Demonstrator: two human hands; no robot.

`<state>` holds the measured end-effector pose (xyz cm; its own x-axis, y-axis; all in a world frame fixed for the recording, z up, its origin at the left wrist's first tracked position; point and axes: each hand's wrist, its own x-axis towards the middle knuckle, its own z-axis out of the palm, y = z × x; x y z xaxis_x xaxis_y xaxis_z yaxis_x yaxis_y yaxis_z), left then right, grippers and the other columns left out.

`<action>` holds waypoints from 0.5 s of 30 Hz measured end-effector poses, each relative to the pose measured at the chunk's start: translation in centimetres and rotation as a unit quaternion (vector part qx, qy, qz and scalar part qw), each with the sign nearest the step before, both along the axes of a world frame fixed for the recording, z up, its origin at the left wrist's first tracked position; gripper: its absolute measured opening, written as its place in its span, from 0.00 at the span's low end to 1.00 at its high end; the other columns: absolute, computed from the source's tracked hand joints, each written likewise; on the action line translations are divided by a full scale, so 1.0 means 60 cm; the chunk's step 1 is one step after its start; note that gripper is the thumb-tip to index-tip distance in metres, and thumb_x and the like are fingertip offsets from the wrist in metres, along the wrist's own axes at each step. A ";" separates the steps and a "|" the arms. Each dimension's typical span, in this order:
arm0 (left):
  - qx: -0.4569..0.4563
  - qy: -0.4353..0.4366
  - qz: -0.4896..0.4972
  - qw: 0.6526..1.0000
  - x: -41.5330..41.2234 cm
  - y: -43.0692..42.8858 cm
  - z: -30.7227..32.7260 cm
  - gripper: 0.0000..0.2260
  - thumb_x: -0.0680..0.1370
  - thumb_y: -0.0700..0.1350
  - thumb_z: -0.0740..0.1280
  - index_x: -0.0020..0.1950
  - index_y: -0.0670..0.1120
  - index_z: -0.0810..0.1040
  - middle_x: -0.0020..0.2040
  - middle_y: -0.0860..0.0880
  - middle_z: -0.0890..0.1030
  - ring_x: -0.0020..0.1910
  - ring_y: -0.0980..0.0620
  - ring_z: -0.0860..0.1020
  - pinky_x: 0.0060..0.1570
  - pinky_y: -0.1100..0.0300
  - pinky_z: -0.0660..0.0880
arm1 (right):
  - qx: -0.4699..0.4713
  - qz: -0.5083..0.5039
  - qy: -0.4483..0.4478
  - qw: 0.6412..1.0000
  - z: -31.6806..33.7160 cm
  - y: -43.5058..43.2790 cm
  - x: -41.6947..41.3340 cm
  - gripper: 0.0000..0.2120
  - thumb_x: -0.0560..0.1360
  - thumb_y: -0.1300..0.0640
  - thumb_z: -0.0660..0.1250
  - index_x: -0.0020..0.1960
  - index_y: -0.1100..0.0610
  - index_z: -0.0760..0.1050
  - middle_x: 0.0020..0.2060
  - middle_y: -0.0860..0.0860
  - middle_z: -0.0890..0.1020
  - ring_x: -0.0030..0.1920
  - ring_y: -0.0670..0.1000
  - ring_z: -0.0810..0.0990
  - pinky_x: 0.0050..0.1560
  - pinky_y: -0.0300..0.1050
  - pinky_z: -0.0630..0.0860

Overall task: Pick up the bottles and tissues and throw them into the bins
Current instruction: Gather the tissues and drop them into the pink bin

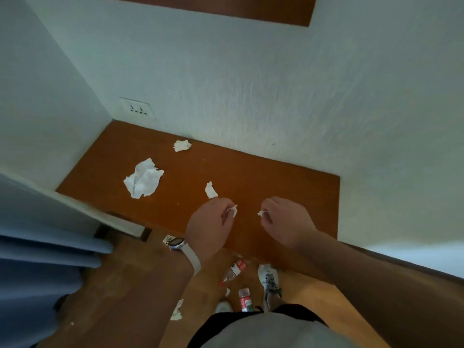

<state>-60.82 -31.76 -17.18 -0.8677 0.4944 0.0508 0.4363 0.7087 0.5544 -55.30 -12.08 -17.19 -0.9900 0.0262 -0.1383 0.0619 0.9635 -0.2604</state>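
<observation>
We've both fists curled over orange-brown wooden bench [276, 184]: left hand [211, 223] pinches small white tissue scrap [233, 211], right hand [287, 219] pinches second white scrap [262, 213]. Likely next, crumpled white tissue wad [211, 190] lies just beyond left hand; left nearer.

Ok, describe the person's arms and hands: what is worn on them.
Both forearms are bare, with no sleeves in view, and neither the left hand nor the right hand wears a glove. The left wrist carries a silver-cased smartwatch with a pale cream strap. The right wrist is bare.
</observation>
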 end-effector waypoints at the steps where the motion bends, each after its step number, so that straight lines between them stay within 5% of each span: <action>1: 0.004 0.001 -0.012 1.000 0.003 -0.004 0.004 0.05 0.81 0.47 0.61 0.51 0.52 0.77 0.40 0.58 0.71 0.37 0.60 0.70 0.33 0.68 0.63 | 0.001 -0.018 0.004 1.000 0.007 -0.006 0.010 0.06 0.79 0.52 0.58 0.51 0.50 0.74 0.41 0.43 0.74 0.39 0.43 0.74 0.42 0.43 0.78; 15: 0.049 0.003 -0.163 0.985 0.075 0.023 0.033 0.06 0.81 0.48 0.61 0.54 0.51 0.77 0.42 0.57 0.75 0.40 0.60 0.74 0.37 0.67 0.73 | -0.063 -0.212 0.022 0.975 0.060 -0.024 0.187 0.05 0.79 0.52 0.61 0.44 0.49 0.71 0.37 0.43 0.74 0.36 0.44 0.74 0.34 0.35 0.67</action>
<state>-56.34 -30.38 -15.19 -0.6638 0.7388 0.1162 0.6345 0.4740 0.6105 -44.10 -13.53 -13.57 -0.8987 0.4204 -0.1252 0.4345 0.8138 -0.3859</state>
